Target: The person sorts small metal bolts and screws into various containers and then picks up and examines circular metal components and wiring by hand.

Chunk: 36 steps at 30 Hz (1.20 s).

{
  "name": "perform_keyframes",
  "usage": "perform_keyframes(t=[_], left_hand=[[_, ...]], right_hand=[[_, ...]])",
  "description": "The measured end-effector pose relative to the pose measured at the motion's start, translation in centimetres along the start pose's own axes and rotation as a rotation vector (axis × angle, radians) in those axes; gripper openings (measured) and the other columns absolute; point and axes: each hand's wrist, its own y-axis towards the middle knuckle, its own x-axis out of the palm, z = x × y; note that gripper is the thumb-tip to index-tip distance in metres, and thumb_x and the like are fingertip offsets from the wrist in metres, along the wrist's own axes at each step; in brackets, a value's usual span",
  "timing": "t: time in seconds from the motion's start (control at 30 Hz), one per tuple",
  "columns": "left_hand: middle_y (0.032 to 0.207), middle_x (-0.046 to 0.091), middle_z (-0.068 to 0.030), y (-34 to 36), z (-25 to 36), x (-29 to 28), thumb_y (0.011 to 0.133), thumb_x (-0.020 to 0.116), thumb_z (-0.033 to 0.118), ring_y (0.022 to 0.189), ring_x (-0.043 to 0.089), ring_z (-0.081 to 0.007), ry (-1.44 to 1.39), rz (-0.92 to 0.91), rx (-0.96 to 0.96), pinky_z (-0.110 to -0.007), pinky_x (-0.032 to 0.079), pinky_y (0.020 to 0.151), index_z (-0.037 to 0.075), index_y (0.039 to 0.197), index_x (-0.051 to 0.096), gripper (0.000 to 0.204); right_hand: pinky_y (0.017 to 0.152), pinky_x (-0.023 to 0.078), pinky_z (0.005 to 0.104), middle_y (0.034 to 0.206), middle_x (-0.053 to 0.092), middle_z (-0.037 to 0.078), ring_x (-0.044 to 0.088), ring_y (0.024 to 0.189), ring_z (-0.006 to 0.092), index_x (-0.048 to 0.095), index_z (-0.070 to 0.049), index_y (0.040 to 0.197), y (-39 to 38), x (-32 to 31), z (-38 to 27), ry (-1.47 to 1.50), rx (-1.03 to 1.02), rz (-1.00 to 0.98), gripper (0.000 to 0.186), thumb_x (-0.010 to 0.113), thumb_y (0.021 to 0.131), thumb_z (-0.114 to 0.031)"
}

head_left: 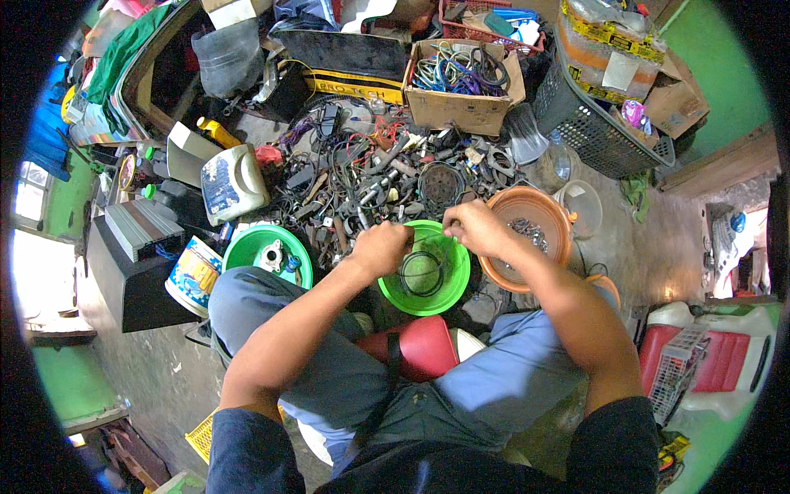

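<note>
I seem to handle the dark cable (421,294), coiled in the green bowl (457,292), left of the orange basin (527,202). My left hand (380,249) is curled, my right hand (475,228) pinches; on what, I cannot tell. Next calls, I think, for patient fingers.

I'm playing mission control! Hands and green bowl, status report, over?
Left hand, right hand: both curled above green bowl. Dark loop inside bowl. Orange basin close by, right side.
</note>
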Motion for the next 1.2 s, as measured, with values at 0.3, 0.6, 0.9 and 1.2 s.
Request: perform_keyframes(t=[0.3, 0.6, 0.9, 1.2], left_hand=[[0.106, 0.073, -0.0171, 1.5, -0.4, 2.9, 0.090, 0.069, 0.037, 0.102, 0.071, -0.0343, 0.072, -0.225, -0.065, -0.048, 0.058, 0.085, 0.011, 0.110, 0.072, 0.033], [0.115, 0.070, -0.0182, 4.5, 0.9, 1.3, 0.092, 0.067, 0.046, 0.107, 0.069, -0.0359, 0.051, -0.183, -0.058, -0.048, 0.057, 0.088, 0.007, 0.121, 0.065, 0.048], [0.136, 0.059, -0.0150, 9.2, 1.7, 3.0, 0.094, 0.063, 0.046, 0.131, 0.052, -0.0364, 0.131, -0.254, -0.030, -0.055, 0.046, 0.104, 0.013, 0.143, 0.050, 0.060], [0.145, 0.051, -0.0149, 12.0, 1.9, 3.7, 0.095, 0.060, 0.048, 0.139, 0.043, -0.0362, 0.178, -0.348, -0.046, -0.061, 0.036, 0.110, 0.015, 0.149, 0.045, 0.065]], right_hand=[[0.094, 0.054, 0.0495, 0.112, 0.070, 0.021, 0.067, 0.109, 0.0385, 0.073, -0.013, 0.116, 0.0, 5.3, 4.3, -0.178, 0.208, -0.297, 0.029, 0.074, 0.087, -0.018], [0.097, 0.052, 0.0442, 0.112, 0.070, 0.023, 0.067, 0.109, 0.0373, 0.072, -0.006, 0.117, 3.7, 1.7, 11.2, -0.161, 0.355, -0.168, 0.032, 0.069, 0.086, -0.012], [0.060, 0.052, 0.0353, 0.081, 0.069, 0.012, 0.062, 0.064, 0.0169, 0.062, -0.002, 0.132, 7.5, 7.1, 16.8, 0.726, 0.573, 0.112, 0.042, 0.066, 0.090, -0.009], [0.088, 0.054, 0.0465, 0.129, 0.060, 0.015, 0.058, 0.115, 0.0263, 0.047, -0.006, 0.147, 8.4, 6.9, 15.7, 0.839, 0.789, 0.022, 0.051, 0.059, 0.099, -0.014]])
